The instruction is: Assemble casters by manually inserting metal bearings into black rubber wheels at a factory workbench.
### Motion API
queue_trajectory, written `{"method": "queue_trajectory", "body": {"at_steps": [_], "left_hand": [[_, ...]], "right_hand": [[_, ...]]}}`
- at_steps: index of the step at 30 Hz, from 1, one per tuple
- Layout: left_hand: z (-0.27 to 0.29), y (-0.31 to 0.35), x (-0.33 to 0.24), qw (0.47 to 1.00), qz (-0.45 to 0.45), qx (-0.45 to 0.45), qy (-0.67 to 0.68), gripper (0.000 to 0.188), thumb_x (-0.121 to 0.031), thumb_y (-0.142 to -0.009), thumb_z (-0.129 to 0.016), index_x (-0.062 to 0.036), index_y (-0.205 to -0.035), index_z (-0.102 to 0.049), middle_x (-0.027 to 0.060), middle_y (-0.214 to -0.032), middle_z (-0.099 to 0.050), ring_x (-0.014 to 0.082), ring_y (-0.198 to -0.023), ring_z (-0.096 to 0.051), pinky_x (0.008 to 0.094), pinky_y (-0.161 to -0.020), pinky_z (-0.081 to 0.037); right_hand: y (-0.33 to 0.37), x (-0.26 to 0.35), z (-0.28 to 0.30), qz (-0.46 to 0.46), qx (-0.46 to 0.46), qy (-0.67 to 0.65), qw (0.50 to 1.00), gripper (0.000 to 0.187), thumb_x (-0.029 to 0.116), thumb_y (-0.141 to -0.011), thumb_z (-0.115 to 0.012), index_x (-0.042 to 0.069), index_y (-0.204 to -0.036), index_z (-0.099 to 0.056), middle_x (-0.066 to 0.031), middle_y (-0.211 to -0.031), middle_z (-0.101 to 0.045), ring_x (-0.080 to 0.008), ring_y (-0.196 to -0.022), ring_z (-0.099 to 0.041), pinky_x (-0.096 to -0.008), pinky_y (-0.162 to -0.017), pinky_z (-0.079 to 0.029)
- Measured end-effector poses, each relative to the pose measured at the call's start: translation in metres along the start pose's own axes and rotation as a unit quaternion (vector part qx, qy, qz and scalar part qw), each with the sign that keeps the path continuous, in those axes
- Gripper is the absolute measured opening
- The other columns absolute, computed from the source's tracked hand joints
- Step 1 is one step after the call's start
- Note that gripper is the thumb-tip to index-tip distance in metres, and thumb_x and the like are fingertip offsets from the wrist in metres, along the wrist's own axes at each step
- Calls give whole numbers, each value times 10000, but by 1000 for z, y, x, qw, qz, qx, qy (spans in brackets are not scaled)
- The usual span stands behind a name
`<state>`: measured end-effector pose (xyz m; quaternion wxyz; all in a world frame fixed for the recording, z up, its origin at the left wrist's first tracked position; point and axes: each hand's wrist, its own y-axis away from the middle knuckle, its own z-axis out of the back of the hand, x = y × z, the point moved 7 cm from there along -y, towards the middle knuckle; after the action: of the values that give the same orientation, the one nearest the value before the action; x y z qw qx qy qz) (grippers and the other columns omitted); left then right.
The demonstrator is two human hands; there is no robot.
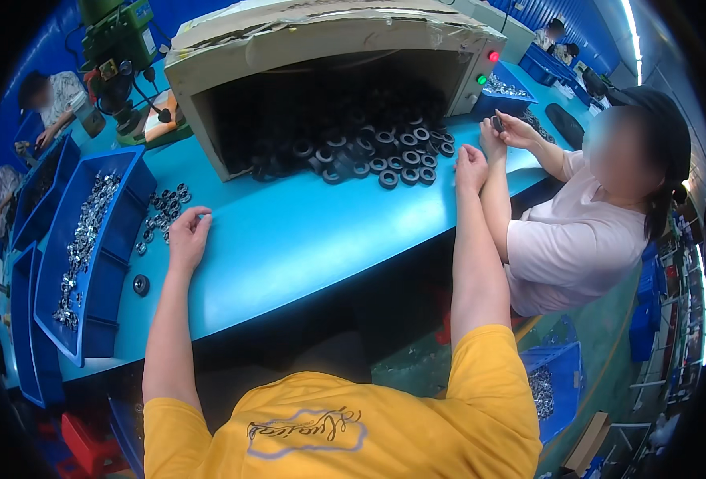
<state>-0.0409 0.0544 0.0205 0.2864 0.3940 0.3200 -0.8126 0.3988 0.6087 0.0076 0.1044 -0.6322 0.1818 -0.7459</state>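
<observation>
On the left of the blue tabletop (321,247), my left hand (189,235) has its fingers curled together beside a scatter of small shiny metal parts (165,209). Whatever it may hold is hidden. My right hand (471,168) is closed in a pinch at the right end of a heap of black rings (407,157); nothing in its fingers can be made out. A single black ring with a metal centre (140,285) lies nearer the front edge, below my left hand. The heap spills from the dark mouth of a pale box-shaped machine (329,36).
Left of me stands a blue bin (121,255) of shiny metal parts, with a green bench press (113,36) behind it. A co-worker (581,239) close on my right holds a black ring (497,124), arms beside mine. Another blue bin (561,363) sits low behind that person.
</observation>
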Motion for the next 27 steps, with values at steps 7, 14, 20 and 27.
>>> {"method": "queue_trajectory", "body": {"at_steps": [7, 14, 20, 27], "left_hand": [[0, -1, 2, 1000, 7, 1, 18, 118, -81, -966, -678, 0, -1046, -709, -64, -679, -507, 31, -619, -421, 240, -548, -333], [-2, -1, 3, 1000, 8, 7, 20, 120, -77, -975, -671, 3, -1058, -706, -70, -697, -517, 29, -632, -425, 234, -554, -333], [0, -3, 13, 999, 15, 19, 38, 125, -81, -984, -665, 1, -1070, -702, -69, -713, -535, 27, -644, -441, 228, -562, -334], [-4, -4, 21, 999, 2, 21, 26, 120, -78, -975, -671, -3, -1061, -707, -70, -704, -527, 26, -634, -433, 227, -558, -321]], "right_hand": [[10, 16, -3, -22, 17, 10, 1000, 235, 155, -972, -705, -24, -1123, -701, -60, -891, -721, -112, -704, -655, -261, -598, -551], [12, 22, 2, -33, 9, -12, 999, 253, 169, -974, -709, -21, -1139, -689, -65, -897, -715, -113, -693, -647, -268, -576, -551], [19, 29, 8, -41, -44, -123, 991, 309, 206, -983, -710, -13, -1195, -656, -69, -923, -695, -114, -664, -624, -266, -548, -544], [14, 22, 2, -70, 18, -94, 993, 327, 323, -1025, -657, 0, -1040, -707, -35, -841, -689, -88, -624, -604, -236, -514, -507]]}}
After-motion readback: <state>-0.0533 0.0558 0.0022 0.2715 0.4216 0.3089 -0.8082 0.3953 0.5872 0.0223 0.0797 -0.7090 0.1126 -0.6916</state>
